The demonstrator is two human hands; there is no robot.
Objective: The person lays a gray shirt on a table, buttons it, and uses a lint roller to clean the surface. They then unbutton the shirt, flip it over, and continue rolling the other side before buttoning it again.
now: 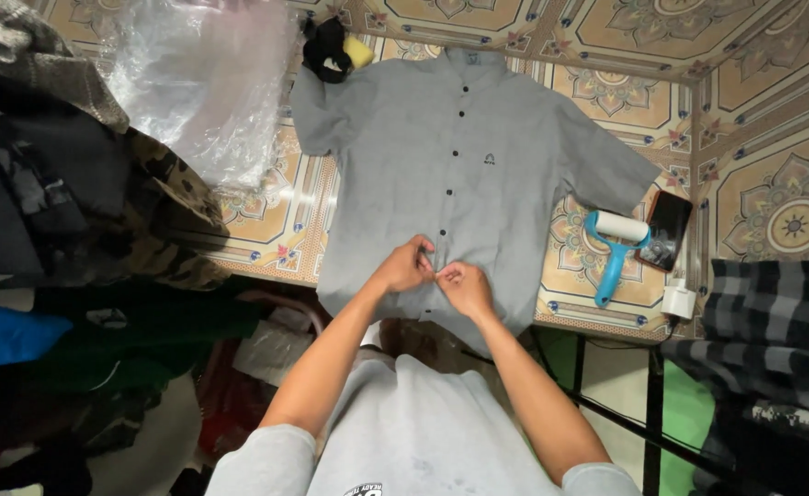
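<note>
Grey shirt (464, 156) lay flat, front up: light, soft, limp. Left hand (404, 266) and right hand (464, 287) pinched placket near hem, probably at button. Lint roller (617, 248) right of shirt.

- Clear plastic bag (204, 83): top left of table, crumpled, see-through w/ whitish glare, empty-looking.
- Phone (666, 230): right of shirt, just beside a blue lint roller, dark rectangular screen, tilted, reflections on glass.
- Small dark logo patch (490, 159): on grey shirt chest, right of the button row.
</note>
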